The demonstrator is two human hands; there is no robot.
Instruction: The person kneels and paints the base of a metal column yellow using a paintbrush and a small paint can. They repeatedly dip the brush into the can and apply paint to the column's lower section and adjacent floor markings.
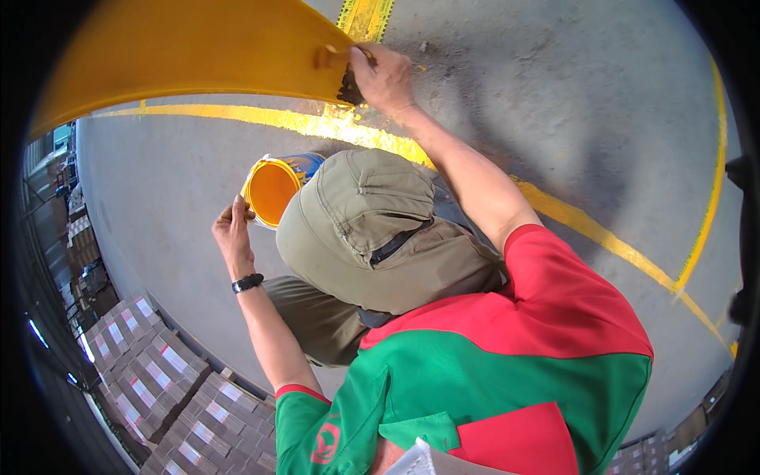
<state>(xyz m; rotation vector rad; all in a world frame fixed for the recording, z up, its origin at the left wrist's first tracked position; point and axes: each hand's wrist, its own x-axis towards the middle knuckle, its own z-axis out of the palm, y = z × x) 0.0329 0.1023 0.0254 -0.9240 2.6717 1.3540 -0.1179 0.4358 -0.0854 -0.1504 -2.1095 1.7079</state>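
Note:
My left hand (233, 226) grips the rim of a tilted paint bucket (305, 168), its fingers closed at the near left edge. The bucket has a blue, yellow-smeared outside and an orange-yellow inside. Farther right, my right hand (385, 79) is closed on what looks like a paintbrush (349, 89) with dark, ragged bristles; its handle is largely obscured. Just below the brush, a yellow floor line (372, 134) shines as if wet. A smooth orange-yellow surface (198, 51) fills the upper left and meets the brush; what it belongs to I cannot tell.
My knees in olive trousers (388, 229) are bent close beside the bucket. Other yellow lines (617, 241) cross the grey concrete floor (554, 95). Stacked brown cartons (150, 372) stand at the lower left. A yellow-and-black bordered strip (366, 17) lies at the top.

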